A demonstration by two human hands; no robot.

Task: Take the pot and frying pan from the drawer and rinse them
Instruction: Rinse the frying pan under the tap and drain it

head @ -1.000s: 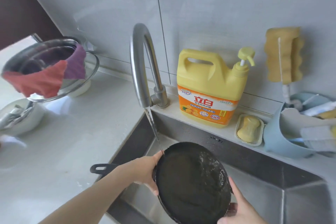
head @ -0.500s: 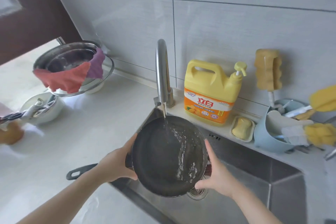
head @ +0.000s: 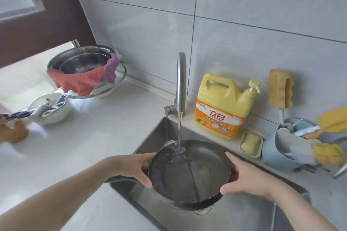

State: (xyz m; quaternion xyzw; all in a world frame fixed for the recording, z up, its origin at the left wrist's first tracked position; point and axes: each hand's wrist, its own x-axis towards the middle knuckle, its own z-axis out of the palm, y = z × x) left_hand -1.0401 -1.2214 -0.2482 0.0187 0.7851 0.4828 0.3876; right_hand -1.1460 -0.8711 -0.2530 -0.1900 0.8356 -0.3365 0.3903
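I hold a dark round frying pan (head: 193,172) over the steel sink (head: 244,210), its inside facing up. My left hand (head: 139,167) grips its left rim and my right hand (head: 244,174) grips its right rim. Water runs from the curved steel faucet (head: 181,82) onto the pan's far left part and splashes there. The pan's handle is hidden under my left forearm. A steel pot (head: 82,62) stands on the counter at the back left, with a red and purple cloth (head: 82,78) draped over its front rim.
A yellow detergent jug (head: 223,107) and a soap dish (head: 250,141) stand on the ledge behind the sink. A blue holder (head: 277,154) with brushes and sponges sits at the right. A white bowl (head: 50,108) with utensils rests on the white counter (head: 90,137) at the left.
The pan has tipped from steeply tilted to nearly level under the stream, and the view has shifted so the sink sits lower right. Both hands kept their grip.
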